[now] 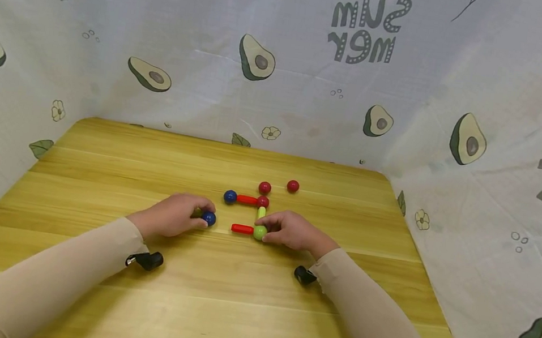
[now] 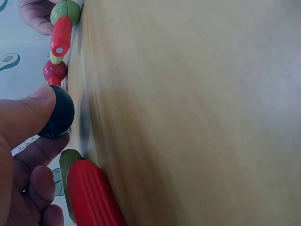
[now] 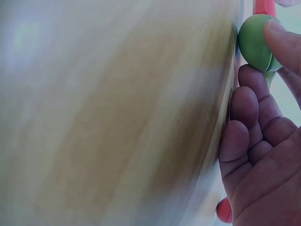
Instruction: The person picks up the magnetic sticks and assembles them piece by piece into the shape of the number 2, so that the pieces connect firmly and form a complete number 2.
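Observation:
My left hand (image 1: 173, 214) pinches a dark blue ball (image 1: 209, 218) between thumb and fingers, left of a joined ball-and-rod shape. With thumb and fingertips my right hand (image 1: 293, 231) holds the light green ball (image 1: 260, 232) at that shape's near corner. From the green ball a red rod (image 1: 242, 228) points left, its free end facing the blue ball across a gap. A yellow-green rod (image 1: 262, 212) runs back to a red ball (image 1: 263, 202). Another red rod (image 1: 247, 200) links that ball to a second blue ball (image 1: 230, 197).
Behind the shape lie two more red balls, one close to it (image 1: 264, 187) and one farther right (image 1: 292, 186). Beneath my left hand, a loose red rod (image 2: 91, 193) and a green rod (image 2: 68, 165) show in the left wrist view. Printed cloth (image 1: 300, 104) borders the wooden table (image 1: 211, 309).

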`<state>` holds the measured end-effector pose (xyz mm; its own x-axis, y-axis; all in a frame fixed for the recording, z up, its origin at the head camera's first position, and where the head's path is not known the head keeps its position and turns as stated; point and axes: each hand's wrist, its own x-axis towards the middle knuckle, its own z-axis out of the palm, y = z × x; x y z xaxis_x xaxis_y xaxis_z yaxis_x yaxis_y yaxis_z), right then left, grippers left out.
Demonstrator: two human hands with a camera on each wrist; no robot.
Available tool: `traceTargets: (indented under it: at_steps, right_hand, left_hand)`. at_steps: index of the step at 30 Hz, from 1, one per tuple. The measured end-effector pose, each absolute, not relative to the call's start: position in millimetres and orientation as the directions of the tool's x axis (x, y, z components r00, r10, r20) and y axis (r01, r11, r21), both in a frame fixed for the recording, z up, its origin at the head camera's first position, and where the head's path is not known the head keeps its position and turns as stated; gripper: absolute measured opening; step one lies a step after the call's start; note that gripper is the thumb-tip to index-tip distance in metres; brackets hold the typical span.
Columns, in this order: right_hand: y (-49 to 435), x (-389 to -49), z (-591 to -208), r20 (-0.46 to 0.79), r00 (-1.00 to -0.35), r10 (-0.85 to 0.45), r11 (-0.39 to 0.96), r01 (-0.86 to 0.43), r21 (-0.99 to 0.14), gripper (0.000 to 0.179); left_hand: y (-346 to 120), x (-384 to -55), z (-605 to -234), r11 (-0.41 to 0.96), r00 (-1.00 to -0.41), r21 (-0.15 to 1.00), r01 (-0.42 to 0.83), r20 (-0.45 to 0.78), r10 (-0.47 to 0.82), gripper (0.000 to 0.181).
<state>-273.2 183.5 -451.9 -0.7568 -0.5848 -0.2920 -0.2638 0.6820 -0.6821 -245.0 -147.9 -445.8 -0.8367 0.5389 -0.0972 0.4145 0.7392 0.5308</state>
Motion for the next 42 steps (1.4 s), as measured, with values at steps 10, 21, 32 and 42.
traceTargets:
  at_steps: [10, 21, 32, 42]
  right_hand:
    - [182.9, -273.1, -453.8, -0.300, -0.760, -0.576, 0.685, -0.249, -0.684, 0.034]
    - [182.0, -274.0, -454.0, -0.311, -0.764, -0.566, 0.693, -0.236, -0.681, 0.034]
    - [179.6, -272.6, -450.9, -0.327, -0.763, -0.558, 0.703, -0.226, -0.675, 0.035]
    - [178.9, -271.9, -451.6, -0.322, -0.763, -0.560, 0.705, -0.236, -0.669, 0.035]
  left_hand:
    - [-139.9, -243.9, -448.7, 0.725, -0.825, 0.533, 0.435, -0.085, 0.558, 0.037]
    - [-133.1, -245.5, -451.8, 0.724, -0.817, 0.527, 0.444, -0.093, 0.569, 0.036]
    - [-120.1, -245.8, -455.4, 0.724, -0.814, 0.519, 0.455, -0.088, 0.574, 0.035]
    - [-114.0, -243.5, -453.2, 0.721, -0.810, 0.505, 0.474, -0.070, 0.582, 0.034]
